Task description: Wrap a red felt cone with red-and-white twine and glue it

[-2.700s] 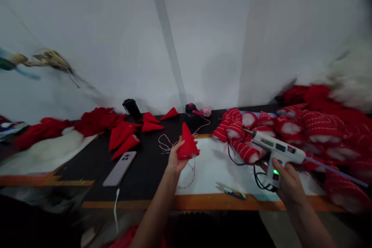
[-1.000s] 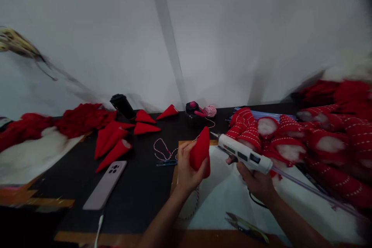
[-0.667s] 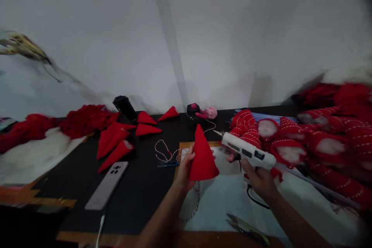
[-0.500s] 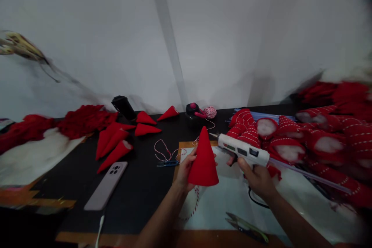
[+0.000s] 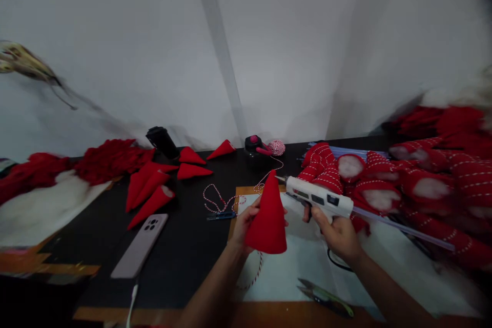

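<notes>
1. Two hands in the head view. Left hand (image 5: 246,225) half-closed, fingers cupping the side of a red felt cone (image 5: 267,220), held up over a white sheet (image 5: 303,266).
2. Right hand (image 5: 338,236) closed round the grip of a white hot glue gun (image 5: 319,199); clear glue stick (image 5: 403,229) runs out the back.
3. Change from the previous frame: cone tilts slightly more, base swung left; gun sits a bit further left, nozzle just beside the cone's upper part. Contact unclear.
4. Counts on the black table (image 5: 184,246): about six loose red felt cones (image 5: 191,170), exact number hidden by overlap; one phone (image 5: 139,246); one black tumbler (image 5: 162,142); one red-and-white twine ball (image 5: 277,147); one pair of thread snips (image 5: 325,294).
5. Stuffed red-and-white striped pieces (image 5: 430,189) heaped at right: too many to count.
</notes>
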### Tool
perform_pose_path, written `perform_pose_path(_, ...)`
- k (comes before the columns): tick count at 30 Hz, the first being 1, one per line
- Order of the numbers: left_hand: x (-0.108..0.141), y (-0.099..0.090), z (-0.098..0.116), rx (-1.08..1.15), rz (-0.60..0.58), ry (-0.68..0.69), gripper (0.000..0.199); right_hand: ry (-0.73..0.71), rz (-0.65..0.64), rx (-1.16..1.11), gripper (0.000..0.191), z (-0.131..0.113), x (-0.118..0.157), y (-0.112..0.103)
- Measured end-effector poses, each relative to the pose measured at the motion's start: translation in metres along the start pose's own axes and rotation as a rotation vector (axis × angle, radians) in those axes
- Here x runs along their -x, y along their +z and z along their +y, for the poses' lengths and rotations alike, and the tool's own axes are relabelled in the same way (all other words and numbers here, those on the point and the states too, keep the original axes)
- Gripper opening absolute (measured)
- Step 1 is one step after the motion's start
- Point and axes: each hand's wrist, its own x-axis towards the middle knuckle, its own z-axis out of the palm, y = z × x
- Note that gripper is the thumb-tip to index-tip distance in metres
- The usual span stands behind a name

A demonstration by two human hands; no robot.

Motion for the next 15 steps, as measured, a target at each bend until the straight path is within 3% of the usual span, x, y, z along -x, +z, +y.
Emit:
perform_pose_path(9,-0.001,-0.002,0.009,0.083,0.025,-0.015,0.052,0.028,-0.073,-0.171,0.044,0.003,-0.007,-0.001)
perform_pose_path(12,-0.001,-0.013,0.029,0.151,0.132,0.119,0.05,0.266,-0.143,-0.236,0.046,0.013,-0.013,0.0)
perform_pose_path(15,0.002,-0.029,0.056,0.192,0.247,0.311,0.05,0.506,-0.325,-0.207,0.046,0.033,-0.01,0.005)
